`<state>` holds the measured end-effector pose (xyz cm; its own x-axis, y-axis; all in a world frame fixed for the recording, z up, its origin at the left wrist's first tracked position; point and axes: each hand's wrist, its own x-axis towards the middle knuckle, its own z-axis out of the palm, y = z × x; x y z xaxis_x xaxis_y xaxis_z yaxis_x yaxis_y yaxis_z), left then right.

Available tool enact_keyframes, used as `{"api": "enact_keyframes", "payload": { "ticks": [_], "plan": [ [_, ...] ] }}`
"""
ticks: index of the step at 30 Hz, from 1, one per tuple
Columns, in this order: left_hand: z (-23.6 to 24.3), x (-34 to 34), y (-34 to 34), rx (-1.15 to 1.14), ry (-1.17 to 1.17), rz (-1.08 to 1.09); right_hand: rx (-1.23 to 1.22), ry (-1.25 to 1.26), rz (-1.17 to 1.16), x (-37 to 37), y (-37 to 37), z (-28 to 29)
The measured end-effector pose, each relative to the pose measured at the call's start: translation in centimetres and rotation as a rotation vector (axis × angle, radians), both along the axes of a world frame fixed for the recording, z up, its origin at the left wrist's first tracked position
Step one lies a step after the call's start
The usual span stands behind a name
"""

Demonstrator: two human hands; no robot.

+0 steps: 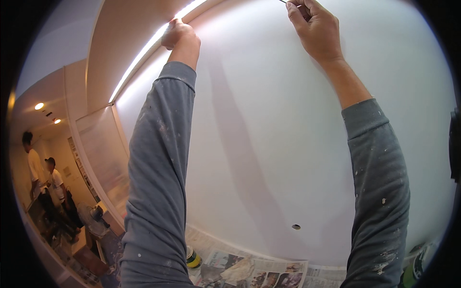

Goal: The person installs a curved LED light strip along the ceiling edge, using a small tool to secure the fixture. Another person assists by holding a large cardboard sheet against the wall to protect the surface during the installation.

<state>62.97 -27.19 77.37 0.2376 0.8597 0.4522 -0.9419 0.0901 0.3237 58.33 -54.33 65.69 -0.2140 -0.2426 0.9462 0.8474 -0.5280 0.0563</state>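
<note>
My left hand (pixel 181 37) is raised to a glowing light strip (pixel 144 52) along the edge of an overhead panel. Its fingers are curled closed, with the fingertips against the strip; whether they grip it or something small is hidden. High at the upper right, my right hand (pixel 317 30) pinches a thin dark rod (pixel 282 1), most of which lies beyond the picture's top edge. Behind both arms stands a smooth white wall panel (pixel 283 125), across which a long soft shadow falls.
A round hole (pixel 296 227) pierces the panel low down. Newspaper sheets (pixel 283 267) line its foot, beside a yellow-and-dark can (pixel 193 258). A green container (pixel 413 274) stands lower right. Further left are a translucent sheet (pixel 102 149), a fan (pixel 96 218) and two people (pixel 37 168).
</note>
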Motion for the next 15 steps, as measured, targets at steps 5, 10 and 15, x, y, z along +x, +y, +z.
{"api": "enact_keyframes", "payload": {
  "ticks": [5, 10, 15],
  "plan": [
    [1.2, 0.0, 0.6, -0.017, 0.039, 0.032, -0.009, 0.014, 0.027, -1.2, -0.2, 0.4],
    [1.2, 0.0, 2.4, -0.033, -0.003, -0.014, 0.001, -0.001, 0.024, -1.4, -0.4, 0.8],
    [0.3, 2.2, 5.2, 0.273, -0.164, 0.055, 0.006, 0.020, 0.042, -1.8, 0.1, 0.5]
  ]
}}
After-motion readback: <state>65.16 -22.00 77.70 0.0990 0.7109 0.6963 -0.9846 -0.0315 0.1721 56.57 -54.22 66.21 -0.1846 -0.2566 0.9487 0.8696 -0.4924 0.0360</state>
